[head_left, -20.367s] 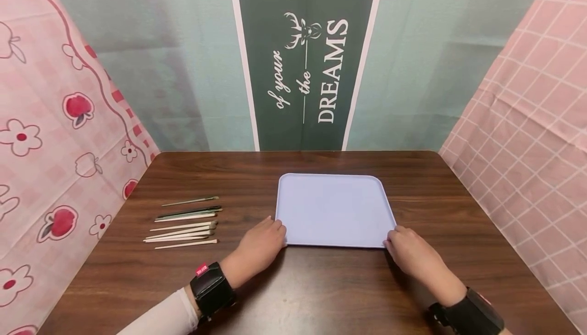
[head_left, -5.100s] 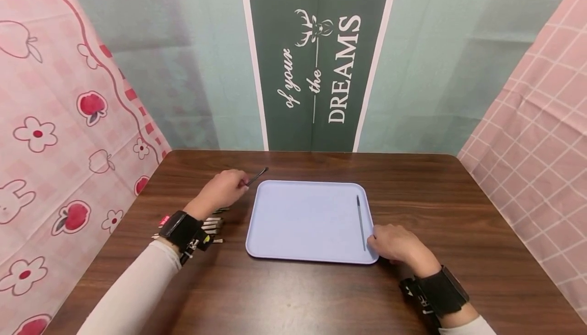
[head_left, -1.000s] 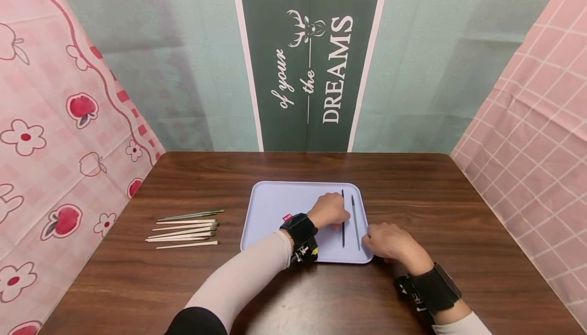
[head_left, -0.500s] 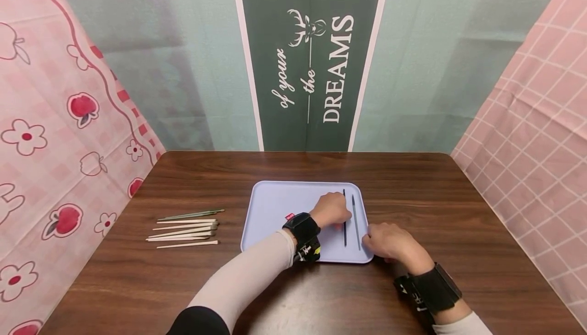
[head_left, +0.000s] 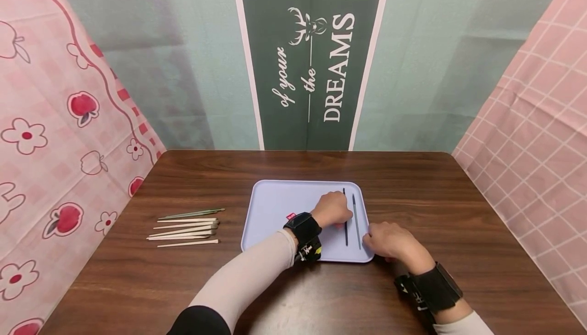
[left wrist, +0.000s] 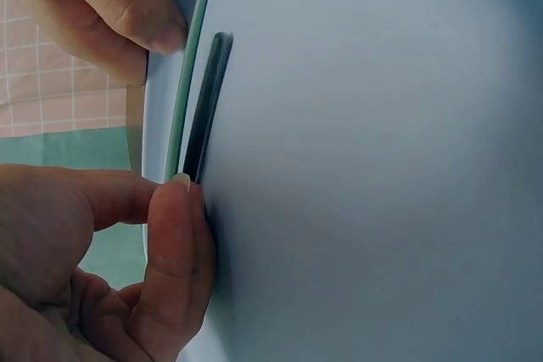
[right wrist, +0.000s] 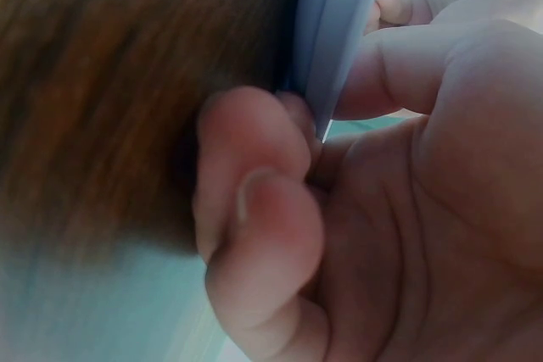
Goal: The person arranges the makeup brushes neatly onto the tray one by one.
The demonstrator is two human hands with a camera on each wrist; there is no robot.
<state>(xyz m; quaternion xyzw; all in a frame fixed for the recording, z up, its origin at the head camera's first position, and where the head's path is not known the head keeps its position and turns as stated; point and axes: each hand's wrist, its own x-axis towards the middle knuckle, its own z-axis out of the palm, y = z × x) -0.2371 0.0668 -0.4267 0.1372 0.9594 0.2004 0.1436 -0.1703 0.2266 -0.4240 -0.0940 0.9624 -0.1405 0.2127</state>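
Note:
My left hand [head_left: 332, 208] is over the right part of the pale lavender tray [head_left: 279, 197]. Its thumb and fingertips pinch a dark paintbrush [left wrist: 209, 108], which lies lengthwise close over the tray floor. Just right of it in the head view, a grey-green paintbrush [head_left: 356, 223] lies nearly parallel, near the tray's right side. My right hand [head_left: 392, 241] holds the tray's near right corner; in the right wrist view, the thumb is over the rim [right wrist: 327, 48] and the curled fingers are beneath it. The brush's middle is hidden by my left hand.
On the wooden table [head_left: 321, 294], left of the tray, lie several pale-handled paintbrushes [head_left: 183, 230] in a loose row. Some green paintbrushes [head_left: 192, 214] lie just behind them. Fabric curtains [head_left: 192, 70] stand along the back and both sides.
Brushes now lie on the tray, which was bare at first. My left hand brought the dark brush from the left over to the tray's right part; in the last second it edged slightly right.

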